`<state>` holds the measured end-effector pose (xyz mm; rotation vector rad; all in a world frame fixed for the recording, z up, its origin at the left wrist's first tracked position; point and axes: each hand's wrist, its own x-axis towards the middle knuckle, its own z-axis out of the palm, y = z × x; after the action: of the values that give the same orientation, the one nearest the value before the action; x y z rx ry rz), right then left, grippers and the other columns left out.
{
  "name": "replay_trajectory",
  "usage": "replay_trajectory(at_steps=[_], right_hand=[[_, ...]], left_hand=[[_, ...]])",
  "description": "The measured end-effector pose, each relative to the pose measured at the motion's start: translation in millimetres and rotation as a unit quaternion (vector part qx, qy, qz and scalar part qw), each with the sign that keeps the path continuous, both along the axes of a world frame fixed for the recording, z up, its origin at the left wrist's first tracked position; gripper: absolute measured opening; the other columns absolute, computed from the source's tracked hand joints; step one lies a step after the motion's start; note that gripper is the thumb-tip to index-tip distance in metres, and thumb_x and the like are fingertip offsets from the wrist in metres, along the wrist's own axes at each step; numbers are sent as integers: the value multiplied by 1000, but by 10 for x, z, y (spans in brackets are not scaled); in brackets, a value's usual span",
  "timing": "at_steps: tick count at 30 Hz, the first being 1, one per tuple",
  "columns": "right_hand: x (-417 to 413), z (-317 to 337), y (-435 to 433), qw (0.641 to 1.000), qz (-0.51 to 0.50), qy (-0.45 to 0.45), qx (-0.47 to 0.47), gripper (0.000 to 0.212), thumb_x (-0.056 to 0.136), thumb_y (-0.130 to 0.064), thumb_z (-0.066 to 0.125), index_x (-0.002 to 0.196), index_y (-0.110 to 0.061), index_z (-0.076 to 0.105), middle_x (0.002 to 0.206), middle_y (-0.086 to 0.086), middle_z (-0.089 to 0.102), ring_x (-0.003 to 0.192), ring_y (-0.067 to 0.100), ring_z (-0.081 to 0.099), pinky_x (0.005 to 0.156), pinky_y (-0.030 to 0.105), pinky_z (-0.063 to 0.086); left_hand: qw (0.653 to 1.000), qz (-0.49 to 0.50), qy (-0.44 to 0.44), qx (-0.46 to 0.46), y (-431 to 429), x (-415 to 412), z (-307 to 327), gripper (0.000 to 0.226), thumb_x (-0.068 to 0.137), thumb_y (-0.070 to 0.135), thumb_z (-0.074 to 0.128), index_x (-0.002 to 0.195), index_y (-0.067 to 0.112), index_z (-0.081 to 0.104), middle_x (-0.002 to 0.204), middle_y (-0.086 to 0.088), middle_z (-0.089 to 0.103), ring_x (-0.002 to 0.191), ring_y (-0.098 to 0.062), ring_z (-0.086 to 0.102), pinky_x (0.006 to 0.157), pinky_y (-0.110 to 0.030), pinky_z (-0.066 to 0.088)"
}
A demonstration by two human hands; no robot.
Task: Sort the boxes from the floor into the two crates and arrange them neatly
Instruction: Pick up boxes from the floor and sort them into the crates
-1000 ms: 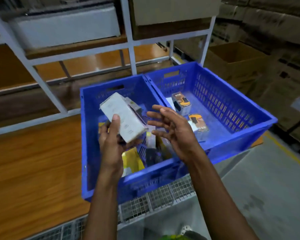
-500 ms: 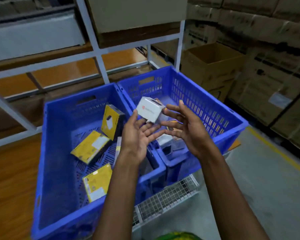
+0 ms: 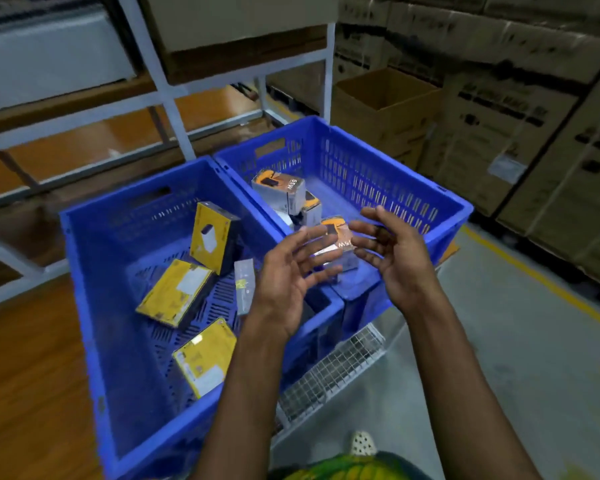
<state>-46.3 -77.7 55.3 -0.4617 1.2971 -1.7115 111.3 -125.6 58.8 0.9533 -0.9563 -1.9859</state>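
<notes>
The far grey and orange box (image 3: pixel 279 190) in the right crate (image 3: pixel 378 174) carries "68W", turned sideways. The nearer box (image 3: pixel 333 233) shows print ending in "W", partly covered. Dark prints on the cartons (image 3: pixel 499 133) at the right are unreadable

Left crate (image 3: pixel 84 258) touches right crate (image 3: pixel 413 174), boxes (image 3: pixel 174 296) inside.

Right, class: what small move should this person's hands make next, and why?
Probably lower the right hand into the right-hand crate and square up the orange-and-silver boxes. They lie tilted against each other, and both it and the left hand look open and free.
</notes>
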Motion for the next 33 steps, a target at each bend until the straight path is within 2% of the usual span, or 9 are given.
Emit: replay_trajectory(at_steps=[2,4,8,10,14,20,26,29,33], right_hand=[[138,-12,130,999,-41,-6,-10,21,103,-29,52,102,-17,69,87,2,77,70,14,69,73,28,52],[282,-48,301,996,-87,-7,-15,20,103,-27,52,102,-17,69,88,3,76,70,14,67,72,28,51],[645,-230,870,984,-179,1,20,18,101,-24,53,103,-17,69,84,0,75,71,12,66,70,27,51],[812,-335,1228,975,-218,3,44,16,100,-23,54,99,-18,69,81,-2,74,69,11,65,66,25,50],[1168,-598,2085,938,-326,-7,116,16,102,-22,54,96,-20,69,82,-2,73,68,12,62,64,25,47],[1694,-928,3352,857,-484,-53,170,15,100,-22,59,103,-12,70,82,3,75,63,12,60,62,25,45],[2010,-1143,4378,780,-593,-87,178,23,98,-22,60,111,-6,70,85,5,74,64,13,59,61,26,44],[2156,-1237,4853,757,-616,-75,205,22,98,-24,60,109,-8,71,84,2,74,66,13,60,61,25,44],[2459,-1338,5584,737,-620,-29,266,15,97,-26,64,102,-14,71,88,4,76,64,9,62,58,14,43]], left_hand=[[999,-40,-9,-12,84,88,6,37,104,27,45,125,2,65,120,-16,72,115,-38,65,90,-48,56],[997,-79,3,-25,199,172,-18,36,103,26,47,125,4,64,118,-15,73,104,-33,70,82,-42,57],[980,-192,48,-22,524,249,-141,36,91,30,53,117,7,64,107,-15,74,82,-23,70,72,-38,53],[966,-252,47,-14,729,213,-247,36,87,31,55,114,9,64,102,-12,75,79,-19,70,70,-35,52],[929,-369,9,8,1285,24,-483,25,100,23,47,110,11,66,98,-7,74,80,-18,69,68,-31,54],[849,-526,-56,-2,2331,-174,-834,24,101,23,50,113,11,67,97,-5,74,79,-18,69,67,-32,53],[767,-626,-116,-84,3345,-19,-1156,19,99,19,53,108,11,68,93,-6,73,71,-16,66,60,-28,51],[724,-667,-127,-124,3862,36,-1300,17,97,18,57,108,11,68,91,-5,73,69,-15,64,57,-25,50],[676,-710,-136,-144,4706,109,-1389,13,95,17,58,103,14,68,88,-3,73,67,-13,65,59,-27,51]])
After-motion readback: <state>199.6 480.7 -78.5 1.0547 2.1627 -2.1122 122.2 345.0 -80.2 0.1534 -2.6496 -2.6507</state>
